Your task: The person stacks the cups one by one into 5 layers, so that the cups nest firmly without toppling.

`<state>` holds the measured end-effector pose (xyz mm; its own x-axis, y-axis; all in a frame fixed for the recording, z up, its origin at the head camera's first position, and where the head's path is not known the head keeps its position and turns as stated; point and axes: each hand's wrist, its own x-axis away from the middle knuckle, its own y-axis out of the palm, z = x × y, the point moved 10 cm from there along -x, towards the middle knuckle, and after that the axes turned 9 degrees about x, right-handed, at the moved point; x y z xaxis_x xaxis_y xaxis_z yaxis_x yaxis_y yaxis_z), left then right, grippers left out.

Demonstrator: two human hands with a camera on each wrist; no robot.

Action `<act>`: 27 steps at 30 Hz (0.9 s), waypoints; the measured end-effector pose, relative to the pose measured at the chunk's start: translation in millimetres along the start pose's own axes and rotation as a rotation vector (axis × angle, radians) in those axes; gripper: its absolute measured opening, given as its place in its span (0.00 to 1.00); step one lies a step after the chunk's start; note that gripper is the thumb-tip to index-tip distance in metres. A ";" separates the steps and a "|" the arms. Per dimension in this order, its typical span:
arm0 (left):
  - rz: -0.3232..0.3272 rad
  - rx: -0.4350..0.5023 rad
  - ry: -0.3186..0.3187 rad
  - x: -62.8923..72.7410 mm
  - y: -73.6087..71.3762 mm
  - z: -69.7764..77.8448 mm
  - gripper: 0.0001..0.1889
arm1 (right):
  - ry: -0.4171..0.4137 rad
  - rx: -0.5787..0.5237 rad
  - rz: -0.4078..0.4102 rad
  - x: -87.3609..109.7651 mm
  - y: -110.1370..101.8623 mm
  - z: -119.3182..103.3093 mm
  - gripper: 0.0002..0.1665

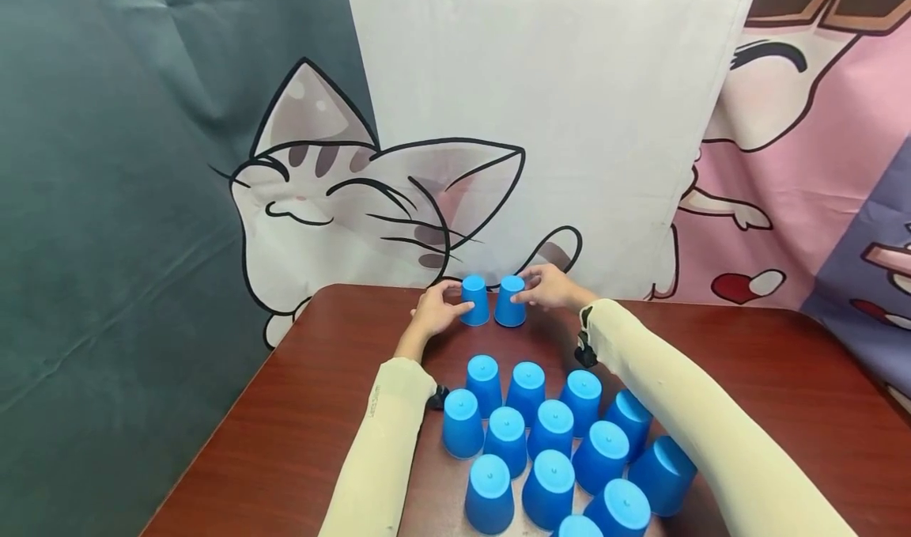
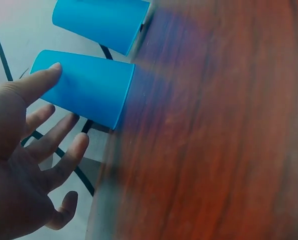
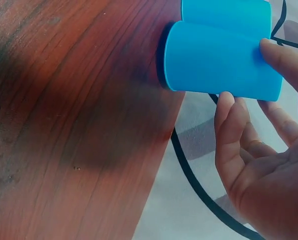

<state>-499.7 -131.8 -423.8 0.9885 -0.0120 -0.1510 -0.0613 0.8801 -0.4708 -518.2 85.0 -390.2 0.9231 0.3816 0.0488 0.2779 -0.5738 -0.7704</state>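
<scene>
Two blue plastic cups stand upside down side by side near the table's far edge, with a narrow gap between them in the head view. My left hand [image 1: 436, 309] holds the left cup [image 2: 86, 87], its thumb on the near side and the other fingers spread beside and behind it. The right cup [image 3: 219, 62] is pinched near its narrow top by my right hand [image 1: 551, 287]. A dark shadow shows under that cup's rim in the right wrist view; whether it touches the table I cannot tell. Fingertips behind both cups are partly hidden.
Several more upside-down blue cups [image 1: 507, 434] stand in loose rows nearer to me, between my forearms. My right sleeve [image 1: 683, 395] passes over the rightmost ones. Behind the reddish-brown wooden table [image 1: 285, 442] hangs a cloth [image 1: 569, 86] printed with a cartoon cat.
</scene>
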 end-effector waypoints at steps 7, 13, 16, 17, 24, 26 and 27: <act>-0.001 0.018 -0.009 0.0 1.1 -1.9 0.28 | -0.005 0.001 -0.009 -2.3 5.1 -0.6 0.28; 0.002 0.036 -0.005 -1.0 -0.3 0.6 0.26 | 0.000 0.001 -0.006 -4.8 3.3 1.1 0.29; 0.000 0.037 -0.003 -1.8 -0.6 0.7 0.26 | 0.009 0.001 -0.007 -5.3 1.8 2.4 0.28; 0.000 0.038 -0.003 -1.9 -0.7 0.4 0.26 | 0.009 0.004 -0.010 -5.4 1.6 2.4 0.28; -0.011 0.045 0.000 -1.7 -1.3 -0.4 0.26 | -0.011 0.015 -0.009 -7.4 0.7 0.6 0.29; -0.010 0.047 -0.002 -0.9 -2.0 -0.1 0.26 | -0.016 0.015 -0.011 -7.6 0.8 -0.3 0.29; -0.010 0.049 -0.005 -0.2 -2.5 0.1 0.26 | -0.019 0.013 -0.015 -7.9 1.3 -0.7 0.30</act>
<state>-499.8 -133.9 -422.5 0.9897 -0.0184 -0.1422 -0.0449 0.9020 -0.4294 -524.9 80.8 -391.1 0.9136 0.4038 0.0480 0.2878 -0.5585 -0.7780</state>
